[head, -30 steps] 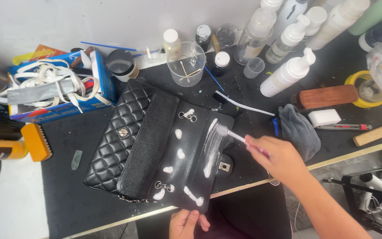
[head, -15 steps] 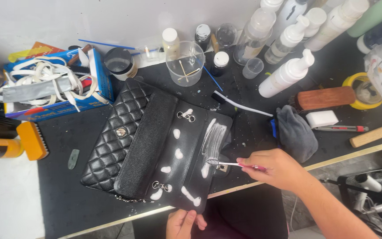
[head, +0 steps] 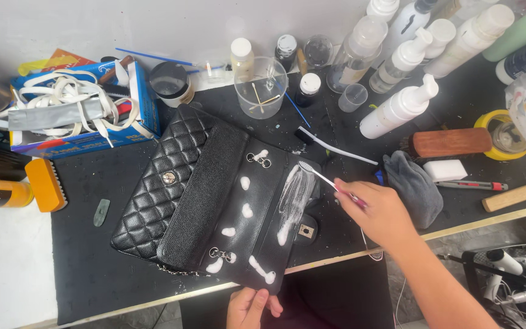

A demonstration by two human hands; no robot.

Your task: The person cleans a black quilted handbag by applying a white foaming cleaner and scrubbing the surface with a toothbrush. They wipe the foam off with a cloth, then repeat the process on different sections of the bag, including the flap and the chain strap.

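Observation:
A black quilted handbag [head: 171, 183] lies opened on the dark mat, its flap [head: 257, 225] spread toward me with several blobs of white foam on it. My right hand [head: 378, 213] grips a small toothbrush [head: 318, 175] whose head rests at the top of a smeared white streak on the flap. My left hand [head: 248, 307] pinches the flap's near edge at the table's front.
Several white pump bottles [head: 400, 109] and jars stand at the back. A clear cup [head: 261, 88] holds sticks. A second toothbrush [head: 330, 146], grey cloth [head: 412, 183], wooden brush [head: 448, 142], white eraser block [head: 445, 170] lie right. A blue box [head: 80, 116] of straps sits left.
The toothbrush has moved from low on the flap back up to the top of the white streak, and the foam there is spread wider. My left hand stays on the flap's edge.

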